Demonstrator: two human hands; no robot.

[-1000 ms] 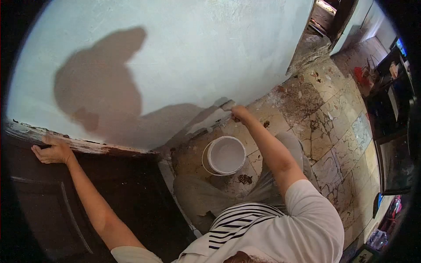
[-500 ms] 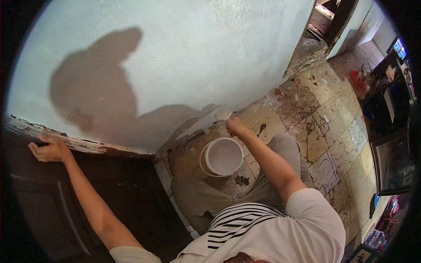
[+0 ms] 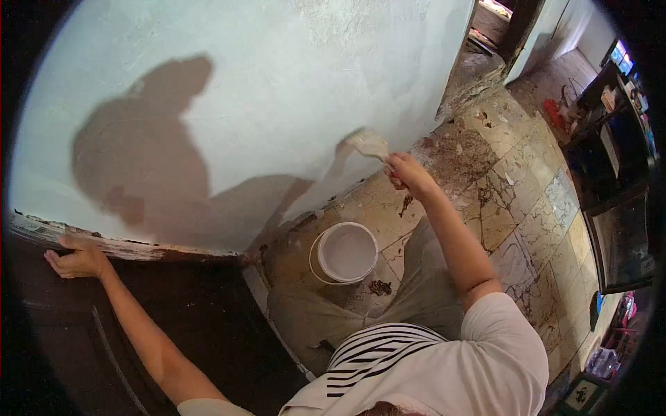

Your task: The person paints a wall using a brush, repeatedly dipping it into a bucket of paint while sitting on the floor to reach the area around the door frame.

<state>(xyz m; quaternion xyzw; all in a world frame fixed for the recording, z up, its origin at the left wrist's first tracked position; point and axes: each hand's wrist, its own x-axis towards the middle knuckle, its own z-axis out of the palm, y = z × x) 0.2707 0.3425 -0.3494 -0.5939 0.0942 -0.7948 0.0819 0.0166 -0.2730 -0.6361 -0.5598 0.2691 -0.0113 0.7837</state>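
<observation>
My right hand is closed round the handle of a wide paintbrush, its pale bristles up against the lower part of the pale wall. My left hand rests at the worn wooden frame beside the dark door, its thumb and fingers apart. Between my bent legs a white bucket of whitish paint stands on the floor, its wire handle hanging down on the left side.
The dark door lies at the lower left. Cracked, stained tiles cover the floor on the right. Past them stands a dark cabinet with things on it. A doorway breaks the wall at the upper right.
My right hand has moved up and to the right with the paintbrush, away from the wall's base. My left hand stays at the door frame. The view has shifted slightly.
</observation>
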